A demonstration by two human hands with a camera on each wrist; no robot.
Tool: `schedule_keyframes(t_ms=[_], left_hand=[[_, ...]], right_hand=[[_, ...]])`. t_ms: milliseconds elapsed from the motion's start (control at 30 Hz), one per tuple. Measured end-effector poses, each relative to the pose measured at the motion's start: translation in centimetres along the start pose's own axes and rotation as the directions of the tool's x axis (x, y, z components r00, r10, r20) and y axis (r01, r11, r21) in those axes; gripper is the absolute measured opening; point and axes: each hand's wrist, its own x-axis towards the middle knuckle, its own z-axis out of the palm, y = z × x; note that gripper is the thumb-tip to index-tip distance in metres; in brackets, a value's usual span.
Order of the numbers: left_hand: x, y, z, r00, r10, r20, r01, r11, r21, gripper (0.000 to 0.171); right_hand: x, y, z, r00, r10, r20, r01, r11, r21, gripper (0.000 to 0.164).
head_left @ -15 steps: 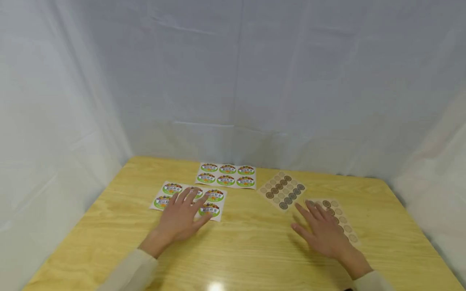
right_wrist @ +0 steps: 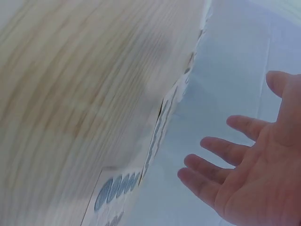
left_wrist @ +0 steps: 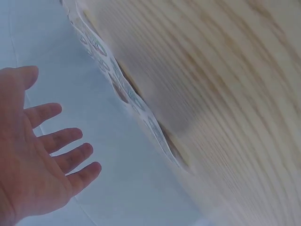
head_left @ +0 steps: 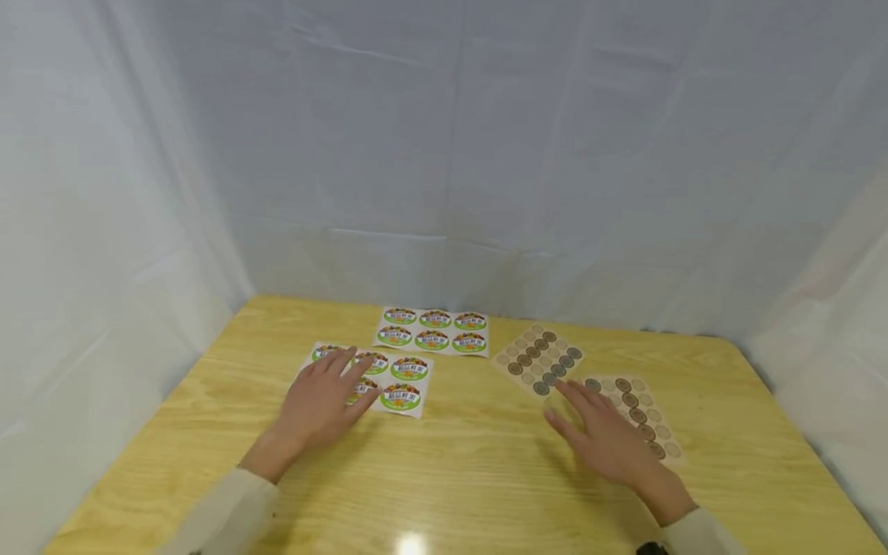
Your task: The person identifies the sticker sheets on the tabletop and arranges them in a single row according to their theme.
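While both hands hover spread | left hand (head_left: 321,401) over fruit sticker sheet (head_left: 398,379) | right hand (head_left: 602,437) beside brown sticker sheet (head_left: 641,412)

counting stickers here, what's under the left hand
Under the left hand lies the near green sticker sheet; three or four round stickers show beside it. The sheet's left part is covered, so those stickers can't be counted.

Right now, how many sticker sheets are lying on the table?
4. One green-label sheet lies partly under the left hand, another behind it. One brown-dot sheet lies centre-right, another beside the right hand. None seem hidden.
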Motion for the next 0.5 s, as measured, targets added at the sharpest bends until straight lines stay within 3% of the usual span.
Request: schedule_keyframes(t_ms=[233,500], left_hand=[[0.0,-1.5,-0.5,0.999,-0.015,-0.036,0.013,0.999,-0.045,0.051],[-0.6,-3.7,-0.9,0.995,-0.095,-0.001,0.095,0.991,-0.097,0.049]], right_hand=[[1.2,-1.0,0.5,1.0,0.002,0.022,-0.007,0.977,0.212,0.063],[2.7,-2.3,1.7,0.995,0.012,0.096,-0.048,0.923,0.382,0.068]])
